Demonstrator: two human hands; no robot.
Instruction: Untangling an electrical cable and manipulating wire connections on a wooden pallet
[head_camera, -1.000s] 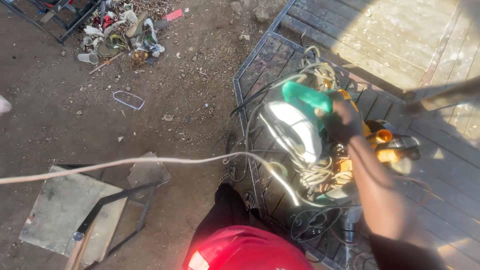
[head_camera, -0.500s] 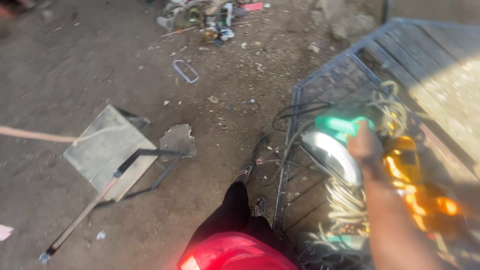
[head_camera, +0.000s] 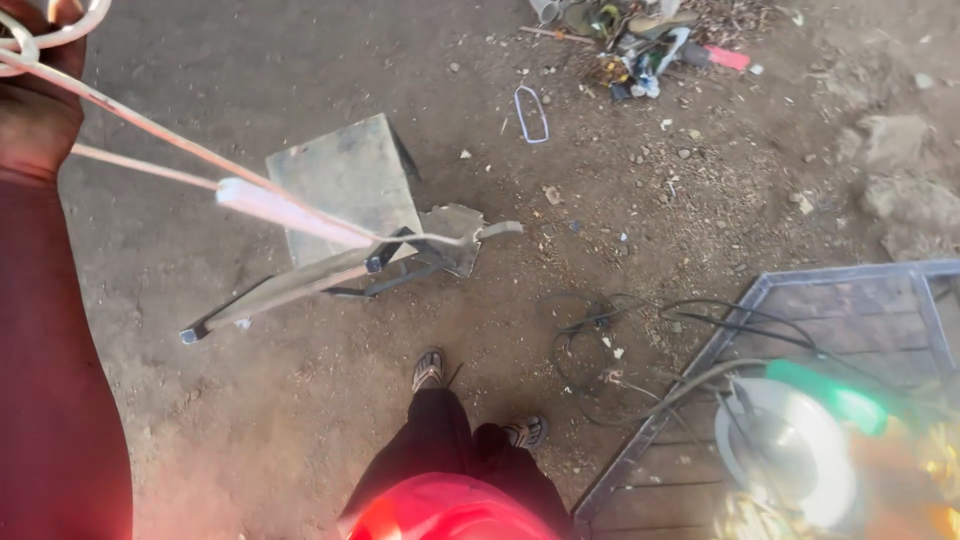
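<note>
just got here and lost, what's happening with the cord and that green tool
A person stands on bare dirt. The left hand, raised at the top left, grips coils of a pale cord that stretches down toward a flat metal plate. At the lower right, a green power tool with a round disc lies on a metal grate; the right hand beside it is too blurred to judge.

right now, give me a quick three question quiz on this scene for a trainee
1. True or false: the left hand grips loops of white cable.
2. The green and white power tool lies on: A bare dirt, B a metal grate, C a chair?
3. What colour are the loose wires near the sandalled feet?

Key: 1 true; 2 B; 3 black.
</note>
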